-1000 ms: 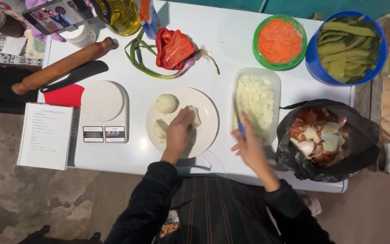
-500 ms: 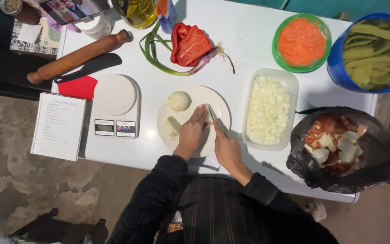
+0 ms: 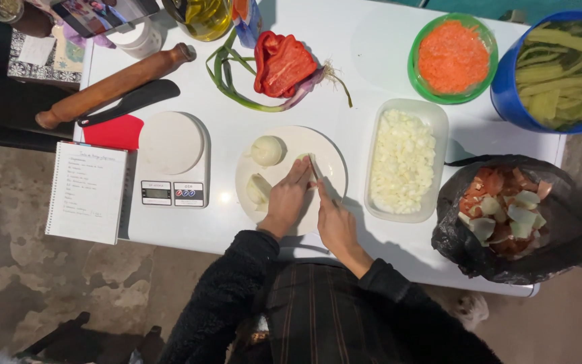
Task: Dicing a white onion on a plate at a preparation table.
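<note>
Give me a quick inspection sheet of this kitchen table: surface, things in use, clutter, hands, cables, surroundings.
Surface: white table, crowded.
Job's things: white plate with onion pieces; knife; tub of chopped onion.
Clutter: rolling pin, scale, notebook, red pepper, grated carrot bowl, blue bowl, scraps bag.
Hands: left hand pressing onion on the plate; right hand holding the knife.
Cables: nothing seen.
Surroundings: bare concrete floor.

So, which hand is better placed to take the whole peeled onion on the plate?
Probably the left. The left hand rests on the white plate, just beside the whole peeled onion. The right hand holds the knife, farther from it.
</note>
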